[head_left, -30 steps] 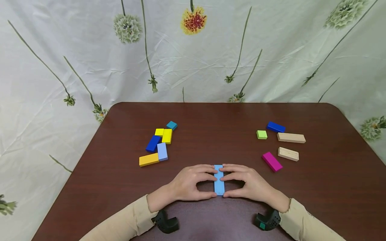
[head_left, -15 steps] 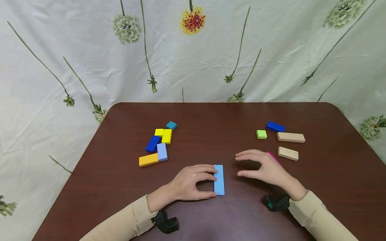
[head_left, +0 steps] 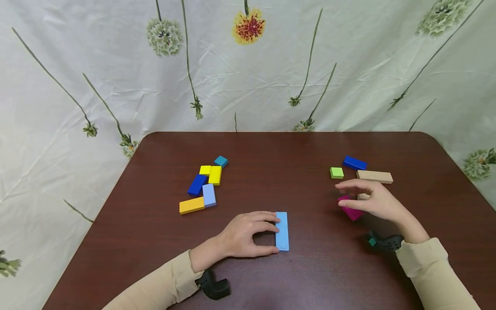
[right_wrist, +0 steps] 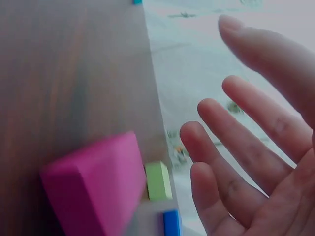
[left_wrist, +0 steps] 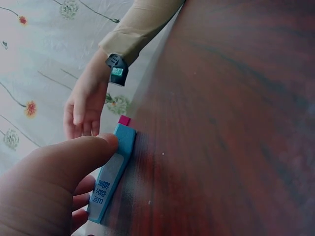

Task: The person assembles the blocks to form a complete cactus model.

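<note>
A light blue block (head_left: 282, 231) lies lengthwise near the middle of the table. My left hand (head_left: 248, 234) holds it by its left edge, thumb at the near end and fingertips toward the far end. Writing shows on the block's side (left_wrist: 103, 184) in the left wrist view. Farther right, my right hand (head_left: 373, 200) hovers over a magenta block (head_left: 351, 212), its fingers spread and relaxed with nothing between them. The right wrist view shows that magenta block (right_wrist: 101, 184) apart from the fingers. A short pale wooden block (head_left: 363, 196) is mostly hidden behind the right hand.
Behind the right hand lie a light green block (head_left: 336, 173), a dark blue block (head_left: 354, 162) and a long wooden block (head_left: 374, 176). At left sit yellow (head_left: 215, 175), blue (head_left: 197, 184), periwinkle (head_left: 209, 195), orange (head_left: 191, 205) and teal (head_left: 221, 161) blocks.
My right hand has let go of the light blue block and moved right and away from me, over the magenta block. My left hand has stayed at the light blue block.
</note>
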The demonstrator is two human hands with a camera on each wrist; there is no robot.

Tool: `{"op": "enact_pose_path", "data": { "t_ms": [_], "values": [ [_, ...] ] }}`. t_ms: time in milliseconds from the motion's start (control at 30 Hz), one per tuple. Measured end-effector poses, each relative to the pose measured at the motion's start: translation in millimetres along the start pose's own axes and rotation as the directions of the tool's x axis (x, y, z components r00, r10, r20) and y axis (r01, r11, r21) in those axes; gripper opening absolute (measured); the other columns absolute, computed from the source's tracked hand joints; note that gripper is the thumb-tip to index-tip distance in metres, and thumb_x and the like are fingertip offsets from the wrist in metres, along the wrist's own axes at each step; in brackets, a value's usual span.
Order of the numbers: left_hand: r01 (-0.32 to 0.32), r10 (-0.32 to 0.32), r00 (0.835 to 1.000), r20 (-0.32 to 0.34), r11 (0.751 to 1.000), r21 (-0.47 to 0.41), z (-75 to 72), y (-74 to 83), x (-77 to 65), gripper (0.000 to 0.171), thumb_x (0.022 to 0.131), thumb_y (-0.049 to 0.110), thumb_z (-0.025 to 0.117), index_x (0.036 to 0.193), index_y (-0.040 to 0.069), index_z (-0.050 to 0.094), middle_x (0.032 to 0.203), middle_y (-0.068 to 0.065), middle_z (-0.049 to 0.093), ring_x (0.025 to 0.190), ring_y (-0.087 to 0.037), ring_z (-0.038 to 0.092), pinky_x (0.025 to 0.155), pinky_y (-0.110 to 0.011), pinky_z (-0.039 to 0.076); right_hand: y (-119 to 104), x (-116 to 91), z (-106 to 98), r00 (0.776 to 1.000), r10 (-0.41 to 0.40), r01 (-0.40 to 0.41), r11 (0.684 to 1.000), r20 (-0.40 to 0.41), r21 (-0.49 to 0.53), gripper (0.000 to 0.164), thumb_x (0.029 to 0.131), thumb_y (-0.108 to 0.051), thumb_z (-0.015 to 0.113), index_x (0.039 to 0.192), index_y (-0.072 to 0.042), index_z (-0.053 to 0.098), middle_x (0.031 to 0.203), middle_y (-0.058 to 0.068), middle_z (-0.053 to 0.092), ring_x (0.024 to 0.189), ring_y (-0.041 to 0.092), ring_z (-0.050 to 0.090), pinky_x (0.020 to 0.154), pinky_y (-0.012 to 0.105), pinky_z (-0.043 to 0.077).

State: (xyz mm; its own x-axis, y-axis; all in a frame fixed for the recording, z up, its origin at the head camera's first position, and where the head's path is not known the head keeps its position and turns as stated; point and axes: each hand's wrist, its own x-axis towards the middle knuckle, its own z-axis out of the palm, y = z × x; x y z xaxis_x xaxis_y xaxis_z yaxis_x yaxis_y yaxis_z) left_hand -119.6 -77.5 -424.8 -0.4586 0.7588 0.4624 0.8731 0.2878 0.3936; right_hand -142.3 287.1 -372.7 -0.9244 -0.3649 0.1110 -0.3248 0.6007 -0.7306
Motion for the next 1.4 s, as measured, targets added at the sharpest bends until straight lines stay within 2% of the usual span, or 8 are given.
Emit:
{"op": "enact_pose_path", "data": {
  "t_ms": [200, 367, 600, 733, 933, 1167, 1300, 1400],
  "values": [
    [-0.011, 0.011, 1.000, -0.003, 1.000, 0.016, 1.1, -1.1, -0.5, 0.038, 0.079, 0.044, 0.072, 0.104, 0.016, 0.070, 0.121, 0.001, 0.061, 0.119, -0.012, 0.051, 0.096, -0.026, 0.042, 12, -4, -15, 0.998, -0.007, 0.011, 0.998, -0.065, 0.061, 0.037, 0.085, -0.011, 0.070, 0.121, -0.004, 0.062, 0.113, 0.011, 0.062, 0.096, 0.008, 0.058, 0.077, 0.019, 0.049],
    [-0.015, 0.015, 1.000, -0.002, 1.000, 0.016, 1.0, -1.1, -0.7, 0.038, 0.080, 0.044, 0.072, 0.105, 0.015, 0.070, 0.121, 0.001, 0.060, 0.119, -0.012, 0.051, 0.097, -0.026, 0.042, 23, -8, -23, 0.981, 0.051, -0.035, 0.996, -0.187, 0.086, 0.035, 0.086, -0.012, 0.070, 0.118, 0.000, 0.062, 0.108, -0.006, 0.067, 0.088, -0.001, 0.060, 0.071, 0.015, 0.048],
    [-0.006, 0.006, 1.000, -0.006, 1.000, 0.002, 1.0, -0.3, -0.4, 0.038, 0.078, 0.043, 0.073, 0.104, 0.015, 0.070, 0.121, 0.001, 0.061, 0.119, -0.012, 0.051, 0.097, -0.026, 0.042, 40, -13, -28, 0.894, 0.215, -0.208, 0.976, -0.393, 0.061, 0.038, 0.086, -0.027, 0.070, 0.119, -0.009, 0.064, 0.102, -0.027, 0.058, 0.087, -0.006, 0.054, 0.069, 0.012, 0.042],
    [0.010, -0.010, 1.000, -0.004, 1.000, -0.015, 0.4, 0.2, -0.2, 0.038, 0.077, 0.042, 0.074, 0.104, 0.015, 0.071, 0.120, 0.002, 0.061, 0.119, -0.011, 0.051, 0.097, -0.026, 0.042, 48, -15, -29, 0.831, 0.297, -0.300, 0.951, -0.471, 0.070, 0.042, 0.086, -0.034, 0.069, 0.123, -0.015, 0.063, 0.107, -0.030, 0.051, 0.105, 0.008, 0.051, 0.075, 0.013, 0.038],
    [-0.009, 0.009, 1.000, -0.006, 1.000, 0.004, 1.2, -0.9, 0.1, 0.037, 0.079, 0.043, 0.073, 0.104, 0.016, 0.070, 0.121, 0.001, 0.061, 0.119, -0.012, 0.051, 0.097, -0.025, 0.042, 64, -16, -25, 0.795, 0.324, -0.326, 0.941, -0.512, 0.090, 0.047, 0.085, -0.034, 0.070, 0.127, -0.014, 0.060, 0.120, -0.022, 0.053, 0.109, 0.007, 0.048, 0.078, 0.013, 0.037],
    [0.004, -0.004, 1.000, -0.004, 1.000, -0.011, 0.9, -0.4, 0.0, 0.037, 0.078, 0.043, 0.073, 0.104, 0.016, 0.070, 0.121, 0.002, 0.061, 0.119, -0.012, 0.051, 0.097, -0.026, 0.042, 78, -17, -24, 0.818, 0.380, -0.377, 0.921, -0.431, 0.095, 0.063, 0.087, -0.038, 0.066, 0.141, -0.013, 0.044, 0.145, 0.010, 0.039, 0.124, 0.025, 0.046, 0.080, 0.013, 0.038],
    [0.007, -0.007, 1.000, 0.000, 1.000, -0.009, 0.5, -0.2, 0.3, 0.037, 0.079, 0.043, 0.073, 0.104, 0.016, 0.070, 0.121, 0.002, 0.060, 0.119, -0.012, 0.051, 0.096, -0.026, 0.042, 83, -17, -23, 0.832, 0.336, -0.353, 0.935, -0.441, 0.046, 0.061, 0.088, -0.033, 0.066, 0.138, -0.005, 0.046, 0.138, 0.021, 0.045, 0.102, 0.005, 0.052, 0.070, 0.009, 0.037],
    [0.000, 0.000, 1.000, 0.000, 1.000, 0.004, 0.2, -0.4, 0.6, 0.038, 0.080, 0.044, 0.072, 0.105, 0.016, 0.070, 0.122, 0.002, 0.060, 0.119, -0.011, 0.051, 0.096, -0.025, 0.042, 86, -17, -22, 0.838, 0.296, -0.331, 0.944, -0.459, 0.003, 0.056, 0.087, -0.027, 0.068, 0.132, 0.000, 0.051, 0.126, 0.024, 0.053, 0.087, -0.011, 0.042, 0.068, 0.009, 0.037]
  ]
}}
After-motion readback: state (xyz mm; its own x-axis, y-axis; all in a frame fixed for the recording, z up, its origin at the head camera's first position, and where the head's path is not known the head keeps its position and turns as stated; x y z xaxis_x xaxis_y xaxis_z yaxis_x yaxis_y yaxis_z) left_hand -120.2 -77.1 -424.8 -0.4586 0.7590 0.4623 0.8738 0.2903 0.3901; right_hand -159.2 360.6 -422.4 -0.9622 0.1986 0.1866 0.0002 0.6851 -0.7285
